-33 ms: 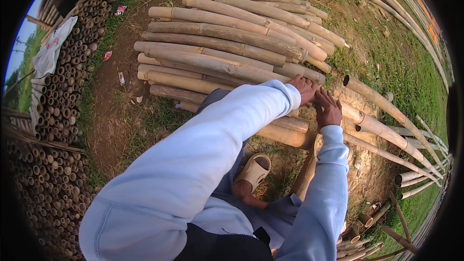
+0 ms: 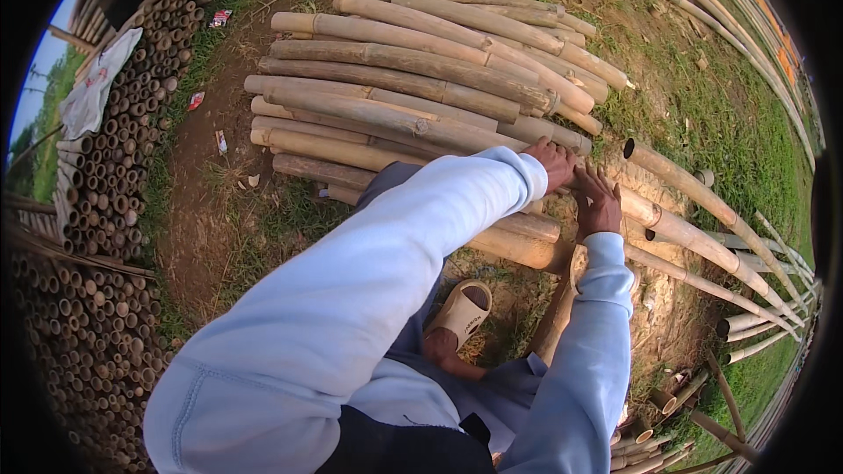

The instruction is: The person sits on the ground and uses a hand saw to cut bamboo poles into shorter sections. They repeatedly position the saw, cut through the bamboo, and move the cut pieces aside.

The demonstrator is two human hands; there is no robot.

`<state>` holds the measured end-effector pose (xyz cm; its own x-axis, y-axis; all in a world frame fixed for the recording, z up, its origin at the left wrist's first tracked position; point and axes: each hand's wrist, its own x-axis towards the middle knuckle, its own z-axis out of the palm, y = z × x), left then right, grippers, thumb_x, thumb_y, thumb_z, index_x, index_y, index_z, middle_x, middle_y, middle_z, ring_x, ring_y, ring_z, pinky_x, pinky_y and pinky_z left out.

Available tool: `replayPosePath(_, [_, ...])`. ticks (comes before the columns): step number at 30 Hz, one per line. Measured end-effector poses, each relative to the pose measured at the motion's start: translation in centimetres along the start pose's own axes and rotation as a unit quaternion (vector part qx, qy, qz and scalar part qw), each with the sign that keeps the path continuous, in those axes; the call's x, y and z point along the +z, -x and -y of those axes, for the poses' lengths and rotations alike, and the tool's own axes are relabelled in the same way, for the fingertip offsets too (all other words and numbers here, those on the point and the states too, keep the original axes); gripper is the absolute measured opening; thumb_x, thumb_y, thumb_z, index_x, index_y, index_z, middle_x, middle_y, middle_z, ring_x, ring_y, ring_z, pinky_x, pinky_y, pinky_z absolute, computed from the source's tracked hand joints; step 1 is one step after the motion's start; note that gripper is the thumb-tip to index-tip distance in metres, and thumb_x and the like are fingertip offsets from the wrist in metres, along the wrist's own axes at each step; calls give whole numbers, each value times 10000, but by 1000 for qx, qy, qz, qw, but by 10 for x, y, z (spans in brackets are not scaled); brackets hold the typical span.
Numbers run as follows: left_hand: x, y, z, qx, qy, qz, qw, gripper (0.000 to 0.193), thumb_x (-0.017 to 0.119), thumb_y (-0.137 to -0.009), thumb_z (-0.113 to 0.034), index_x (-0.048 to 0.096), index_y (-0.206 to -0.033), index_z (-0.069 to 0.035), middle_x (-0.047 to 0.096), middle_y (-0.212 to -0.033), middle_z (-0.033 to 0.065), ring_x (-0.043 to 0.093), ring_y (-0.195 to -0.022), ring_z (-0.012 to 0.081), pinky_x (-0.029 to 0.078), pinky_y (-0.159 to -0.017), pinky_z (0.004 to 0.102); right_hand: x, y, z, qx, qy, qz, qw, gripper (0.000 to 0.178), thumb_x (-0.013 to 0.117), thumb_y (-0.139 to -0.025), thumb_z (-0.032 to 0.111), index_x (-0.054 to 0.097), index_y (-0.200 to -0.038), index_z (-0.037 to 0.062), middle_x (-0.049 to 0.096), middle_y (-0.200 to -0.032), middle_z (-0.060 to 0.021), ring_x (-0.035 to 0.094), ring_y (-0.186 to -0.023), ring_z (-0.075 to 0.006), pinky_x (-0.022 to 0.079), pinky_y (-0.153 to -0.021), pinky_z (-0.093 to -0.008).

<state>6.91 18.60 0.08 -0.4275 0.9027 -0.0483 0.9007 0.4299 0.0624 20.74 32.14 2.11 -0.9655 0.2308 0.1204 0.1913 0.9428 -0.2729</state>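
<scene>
Two hands meet right of the frame's centre in the single head view, both laid on the same bamboo pole [image 2: 676,233], which runs from under the palms toward the lower right edge. At the end of a pale blue sleeve, the left hand [image 2: 553,162] has its fingers curled down over the pole's top; how tightly it closes cannot be told, since the sleeve cuff hides the palm. Just beside it and slightly lower, the right hand [image 2: 597,202] lies with fingers spread and flat, pressing on the pole rather than wrapped around it. Directly above the hands, a loose stack of thick bamboo poles [image 2: 413,79] fills the upper middle of the frame, lying roughly side to side on bare earth. More long poles [image 2: 702,193] fan out along the right edge over grass [image 2: 711,114]. Along the left edge, a wall of stacked bamboo ends [image 2: 105,202] shows its round hollow cuts, with a white cloth [image 2: 97,88] draped over it at upper left. Below the hands, near the bottom centre, a foot in a beige slide sandal [image 2: 461,312] rests on the dirt between the person's legs.
</scene>
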Motion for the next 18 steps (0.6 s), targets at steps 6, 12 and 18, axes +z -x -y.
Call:
replayPosePath(6, [-9, -13, 7, -42, 32, 6, 999, 458, 729, -829, -130, 578, -1225, 44, 695, -1145, 224, 675, -1101, 327, 473, -981, 431, -67, 127, -33, 92, -85, -120, 985, 398, 649, -969, 150, 636, -1366, 124, 591, -1437, -139, 489, -1396, -363, 350, -1163, -529])
replayPosePath(12, [-33, -11, 15, -46, 97, 58, 993, 281, 725, -809, -52, 666, -1070, 34, 731, -1051, 226, 708, -1027, 367, 546, -910, 449, -102, 380, -74, 412, -182, -274, 850, 350, 601, -1002, 128, 641, -1315, -22, 691, -1271, -161, 637, -1194, -248, 469, -1051, -364])
replayPosePath(18, [-28, -18, 19, -14, 60, 111, 992, 377, 821, -770, -240, 698, -1043, -11, 732, -1058, 220, 709, -1034, 375, 561, -900, 466, -3, 541, 6, 520, -299, -298, 743, 356, 644, -963, 94, 618, -1279, -68, 721, -1148, -121, 684, -1009, -205, 543, -914, -314])
